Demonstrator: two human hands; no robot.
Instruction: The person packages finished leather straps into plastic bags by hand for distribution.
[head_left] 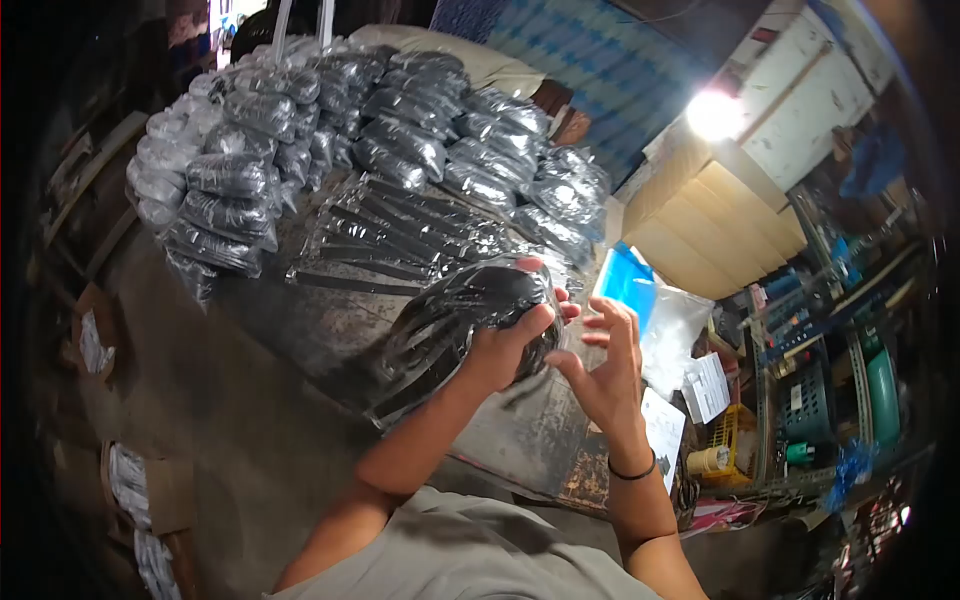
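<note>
My left hand (508, 345) is closed round the end of a clear plastic bag with black contents (450, 315), held tilted over the near edge of the table. Its thumb lies across the plastic, and some fingers are hidden behind the bag. Just right of it, my right hand (608, 375) has its fingers apart and curved, with the thumb close to the bag's end. Beyond the bag, several flat clear packets with black strips (390, 232) lie spread side by side on the worn table (345, 325).
Stacks of filled plastic bags (240, 180) cover the table's far and left parts. To the right are a blue sheet (627, 280), clear plastic bags (672, 330), cardboard boxes (710, 225) and a yellow basket (735, 440). A shelf with a green bin (882, 395) stands at far right.
</note>
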